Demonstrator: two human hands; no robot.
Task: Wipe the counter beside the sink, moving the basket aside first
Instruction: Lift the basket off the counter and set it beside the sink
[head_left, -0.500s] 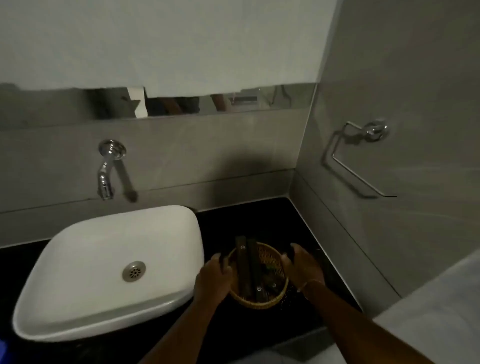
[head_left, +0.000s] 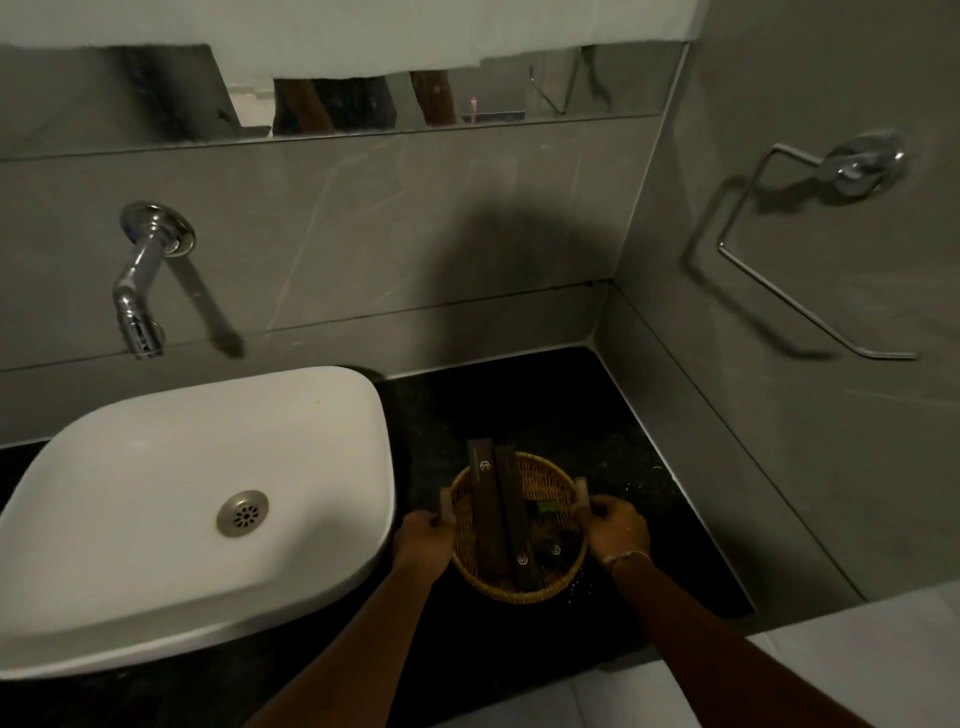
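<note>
A round woven basket (head_left: 550, 483) sits on the black counter (head_left: 519, 405) just right of the white sink (head_left: 156, 467). It holds two long dark brown boxes (head_left: 498, 514) and some small dark items. My left hand (head_left: 423, 535) grips the basket's left handle. On the opposite side, my right hand (head_left: 618, 530) grips the right handle. Whether the basket touches the counter or hangs just above it, I cannot tell. No cloth is in view.
A chrome tap (head_left: 137, 291) juts from the back wall above the sink. A chrome towel ring (head_left: 810, 249) hangs on the right wall, which bounds the counter. A mirror strip (head_left: 363, 104) runs along the back. The pale floor (head_left: 779, 675) lies below the counter's front edge.
Both hands have closed onto the basket's side handles; before, they rested at its rim. The camera has come closer to the counter.
</note>
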